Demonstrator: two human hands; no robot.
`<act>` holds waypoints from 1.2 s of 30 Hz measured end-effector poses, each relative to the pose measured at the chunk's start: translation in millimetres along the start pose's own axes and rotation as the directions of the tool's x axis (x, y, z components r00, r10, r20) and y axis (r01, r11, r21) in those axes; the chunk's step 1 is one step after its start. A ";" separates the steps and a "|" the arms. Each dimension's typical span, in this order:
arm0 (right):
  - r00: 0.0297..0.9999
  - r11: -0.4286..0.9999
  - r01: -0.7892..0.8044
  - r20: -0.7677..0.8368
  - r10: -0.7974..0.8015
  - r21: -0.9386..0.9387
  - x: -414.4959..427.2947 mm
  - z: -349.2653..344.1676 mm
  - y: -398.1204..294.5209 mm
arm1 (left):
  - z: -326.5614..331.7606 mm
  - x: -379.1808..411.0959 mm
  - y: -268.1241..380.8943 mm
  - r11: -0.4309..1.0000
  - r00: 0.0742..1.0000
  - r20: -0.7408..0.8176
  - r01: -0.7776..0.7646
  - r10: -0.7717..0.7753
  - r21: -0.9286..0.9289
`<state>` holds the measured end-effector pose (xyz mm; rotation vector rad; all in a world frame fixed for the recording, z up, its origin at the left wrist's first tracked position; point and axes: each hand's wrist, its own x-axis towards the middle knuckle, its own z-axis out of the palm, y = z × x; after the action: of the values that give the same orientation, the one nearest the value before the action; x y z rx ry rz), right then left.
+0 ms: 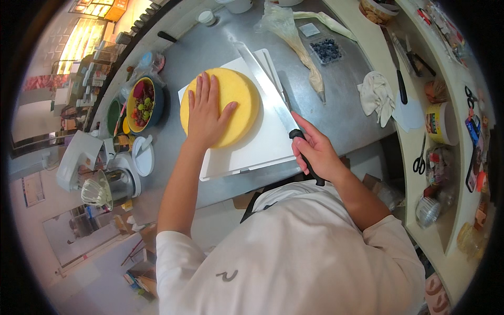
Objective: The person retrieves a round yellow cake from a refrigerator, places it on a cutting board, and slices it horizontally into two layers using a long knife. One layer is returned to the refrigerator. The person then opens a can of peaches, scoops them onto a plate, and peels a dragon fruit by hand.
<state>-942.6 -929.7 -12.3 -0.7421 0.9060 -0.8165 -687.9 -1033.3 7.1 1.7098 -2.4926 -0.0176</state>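
Note:
A round yellow sponge cake rests on a white board on the steel table. My left hand lies flat on top of the cake, fingers spread, gripping nothing. In my right hand is the black handle of a long cake knife. Its blade points away from me, over the board to the right of the cake and apart from it. What lies directly beneath my left palm is hidden.
Across the steel table lie a filled piping bag, a clear box of blueberries and a crumpled white cloth. Left stand a fruit bowl and a stand mixer. Shelves with tools line the right.

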 end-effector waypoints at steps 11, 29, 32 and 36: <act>0.974 0.981 0.188 -0.136 -0.182 0.038 33.6 4.0 3.4 | 19.9 -48.1 -55.7 0.064 0.754 0.100 0.184 -0.649 -0.981; 0.956 0.971 0.234 -0.194 -0.220 0.056 92.6 55.5 -21.1 | 8.1 -37.5 -27.9 -0.122 0.709 0.221 0.189 -0.669 -0.974; 0.956 0.965 0.248 -0.181 -0.229 0.090 95.5 52.0 -16.7 | 3.8 -37.6 -28.2 -0.114 0.731 0.176 0.135 -0.660 -0.984; 0.949 0.952 0.280 -0.189 -0.253 0.127 95.0 53.0 -14.4 | 7.6 -41.7 -30.2 -0.058 0.752 0.097 0.078 -0.652 -0.995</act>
<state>-864.4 -1006.6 -13.5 -0.6757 0.8945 -1.1920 -645.8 -1005.8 -6.6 1.3022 -0.8425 -1.0519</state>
